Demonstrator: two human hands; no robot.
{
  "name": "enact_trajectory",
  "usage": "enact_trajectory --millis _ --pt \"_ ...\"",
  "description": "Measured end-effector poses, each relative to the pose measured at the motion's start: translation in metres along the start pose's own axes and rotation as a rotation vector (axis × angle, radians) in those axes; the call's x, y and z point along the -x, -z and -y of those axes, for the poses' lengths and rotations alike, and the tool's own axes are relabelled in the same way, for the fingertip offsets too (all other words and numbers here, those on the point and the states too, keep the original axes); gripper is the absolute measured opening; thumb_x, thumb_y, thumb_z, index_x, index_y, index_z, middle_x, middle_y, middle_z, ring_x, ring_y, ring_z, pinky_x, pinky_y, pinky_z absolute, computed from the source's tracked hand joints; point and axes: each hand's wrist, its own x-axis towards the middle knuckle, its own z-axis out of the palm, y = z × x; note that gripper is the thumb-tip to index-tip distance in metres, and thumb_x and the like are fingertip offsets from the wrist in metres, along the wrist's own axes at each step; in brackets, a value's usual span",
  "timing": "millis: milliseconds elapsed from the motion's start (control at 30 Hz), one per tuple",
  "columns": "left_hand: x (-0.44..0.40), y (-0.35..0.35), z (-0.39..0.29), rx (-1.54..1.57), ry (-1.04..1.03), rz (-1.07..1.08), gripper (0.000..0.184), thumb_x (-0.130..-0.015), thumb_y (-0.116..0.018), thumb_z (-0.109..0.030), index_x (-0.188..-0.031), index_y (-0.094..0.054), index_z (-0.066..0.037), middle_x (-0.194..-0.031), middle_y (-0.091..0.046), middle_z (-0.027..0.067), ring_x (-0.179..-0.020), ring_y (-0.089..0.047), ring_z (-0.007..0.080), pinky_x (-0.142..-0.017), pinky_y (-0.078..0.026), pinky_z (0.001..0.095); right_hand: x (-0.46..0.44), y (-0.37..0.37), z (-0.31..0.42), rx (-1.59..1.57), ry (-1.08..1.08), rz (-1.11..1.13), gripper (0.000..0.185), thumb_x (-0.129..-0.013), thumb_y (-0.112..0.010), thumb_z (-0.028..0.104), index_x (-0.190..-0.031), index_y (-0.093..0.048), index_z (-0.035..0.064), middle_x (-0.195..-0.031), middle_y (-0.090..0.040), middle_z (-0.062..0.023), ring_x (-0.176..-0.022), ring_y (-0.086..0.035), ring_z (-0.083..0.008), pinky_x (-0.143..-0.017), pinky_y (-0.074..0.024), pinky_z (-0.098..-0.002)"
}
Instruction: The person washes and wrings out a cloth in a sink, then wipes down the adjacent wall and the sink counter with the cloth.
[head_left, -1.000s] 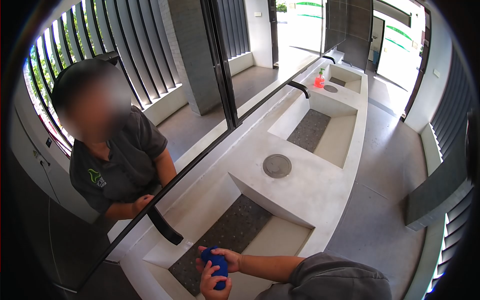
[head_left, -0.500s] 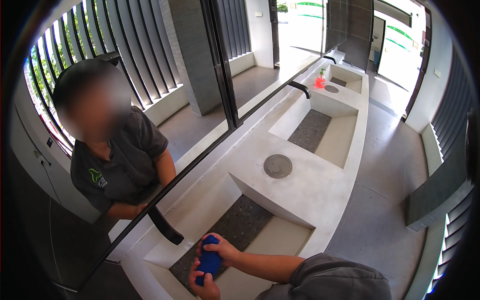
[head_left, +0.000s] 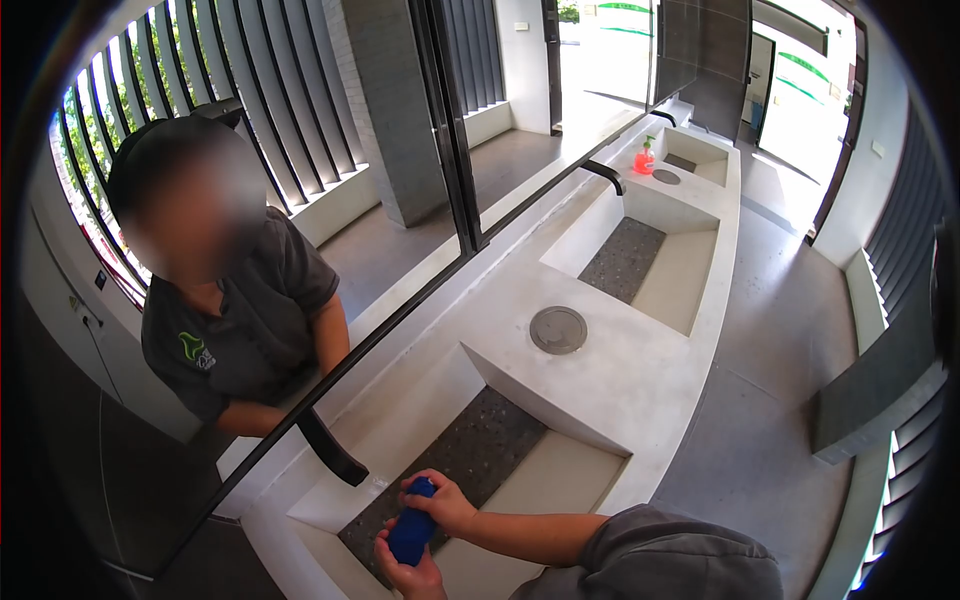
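Note:
Over the nearest sink [head_left: 585, 475], both hands grip a bundled blue cloth [head_left: 411, 535]. My right hand [head_left: 446, 503] is closed round its upper end, close to the black faucet [head_left: 333, 452]. The lower end sits in my left hand [head_left: 412, 575], whose fingers and thumb wrap it from below. Part of the cloth is covered by the fingers. The dark speckled basin floor [head_left: 470, 440] lies beneath the hands.
A pale counter [head_left: 640, 385] runs away from me with more sinks, black faucets and a round grey lid [head_left: 558, 330]. A pink soap bottle [head_left: 644, 160] with a green pump stands farther along. The mirror [head_left: 390, 260] on the left reflects a person in a dark shirt.
Both hands have shifted slightly, and the cloth is tilted more, its lower end moved a little left. My hands still grip it.

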Motion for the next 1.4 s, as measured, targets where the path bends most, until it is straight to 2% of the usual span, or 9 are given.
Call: enact_trajectory --millis 267,333,467,700,800,833,933,1033,1400 --pt "-0.010 0.006 -0.008 0.139 0.250 -0.061 0.031 -0.083 -0.051 -0.044 -0.093 -0.054 -0.015 -0.101 -0.058 0.0033 -0.103 -0.052 0.0199 -0.088 -0.040 0.0421 0.021 -0.013 0.019 0.498 0.517 0.175 0.028 -0.069 -0.068 0.006 -0.094 -0.056 0.0089 -0.107 -0.055 -0.0096 -0.096 -0.056 -0.0208 -0.082 -0.0463 -0.0312" --pt "-0.008 0.004 -0.016 0.130 0.388 0.123 0.033 -0.085 -0.046 -0.041 -0.103 -0.051 -0.014 -0.106 -0.056 0.0030 -0.106 -0.051 0.0207 -0.091 -0.039 0.0403 0.031 -0.018 0.027 0.580 0.639 0.223 0.029 -0.067 -0.068 0.006 -0.092 -0.056 0.0101 -0.108 -0.054 -0.0100 -0.098 -0.055 -0.0229 -0.082 -0.0465 -0.0322" --pt "-0.002 -0.020 -0.027 0.103 0.364 0.065 0.030 -0.082 -0.049 -0.033 -0.104 -0.052 -0.013 -0.090 -0.057 0.0042 -0.094 -0.055 0.0220 -0.084 -0.043 0.0403 0.042 -0.023 0.026 0.680 0.684 0.406 0.029 -0.064 -0.069 0.005 -0.088 -0.054 0.0107 -0.111 -0.052 -0.0115 -0.097 -0.055 -0.0296 -0.080 -0.0477 -0.0350" --pt "-0.023 0.032 -0.039 0.053 0.680 0.174 0.026 -0.081 -0.051 -0.027 -0.101 -0.053 -0.011 -0.079 -0.055 0.0044 -0.085 -0.055 0.0220 -0.078 -0.044 0.0406 0.069 -0.030 0.010 0.829 1.080 0.862 0.019 -0.062 -0.061 0.007 -0.080 -0.053 0.0073 -0.111 -0.050 -0.0152 -0.095 -0.054 -0.0332 -0.077 -0.0463 -0.0421" --pt "-0.031 0.055 -0.047 0.031 0.813 0.222 0.025 -0.080 -0.052 -0.025 -0.100 -0.053 -0.010 -0.075 -0.053 0.0046 -0.081 -0.055 0.0220 -0.076 -0.045 0.0408 0.087 -0.040 0.029 1.139 0.882 1.075 0.019 -0.063 -0.061 0.005 -0.081 -0.055 0.0070 -0.109 -0.051 -0.0134 -0.095 -0.054 -0.0318 -0.081 -0.0439 -0.0423" --pt "-0.034 0.061 -0.050 0.023 0.857 0.240 0.024 -0.080 -0.052 -0.024 -0.100 -0.053 -0.010 -0.073 -0.053 0.0046 -0.079 -0.055 0.0220 -0.075 -0.045 0.0408 0.086 -0.045 0.028 1.038 1.119 0.974 0.032 -0.072 -0.059 0.033 -0.079 -0.057 0.0019 -0.070 -0.055 -0.0155 -0.066 -0.056 -0.0294 -0.053 -0.0439 -0.0431" --pt "-0.031 0.048 -0.060 0.005 0.944 0.275 0.023 -0.079 -0.053 -0.022 -0.099 -0.053 -0.010 -0.071 -0.052 0.0047 -0.077 -0.055 0.0220 -0.074 -0.045 0.0409 0.090 -0.053 0.031 1.021 1.020 1.155 0.030 -0.072 -0.058 0.032 -0.079 -0.057 0.0023 -0.071 -0.056 -0.0151 -0.066 -0.057 -0.0309 -0.055 -0.0443 -0.0419" --pt "-0.023 -0.005 -0.077 -0.429 0.923 0.289 0.018 -0.077 -0.053 -0.011 -0.094 -0.053 -0.007 -0.059 -0.045 0.0043 -0.064 -0.051 0.0205 -0.066 -0.046 0.0394 0.088 -0.057 0.033 1.112 1.101 1.331 0.027 -0.069 -0.058 0.028 -0.078 -0.058 0.0016 -0.072 -0.058 -0.0165 -0.067 -0.057 -0.0317 -0.058 -0.0444 -0.0420" --pt "-0.034 0.008 -0.035 -1.046 0.904 0.796 0.016 -0.077 -0.056 -0.006 -0.092 -0.053 -0.003 -0.064 -0.055 0.0048 -0.064 -0.058 0.0152 -0.062 -0.046 0.0267 0.095 -0.031 -0.044 1.339 0.822 1.401 0.023 -0.069 -0.056 0.025 -0.078 -0.061 0.0038 -0.074 -0.061 -0.0161 -0.067 -0.060 -0.0294 -0.059 -0.0475 -0.0421"
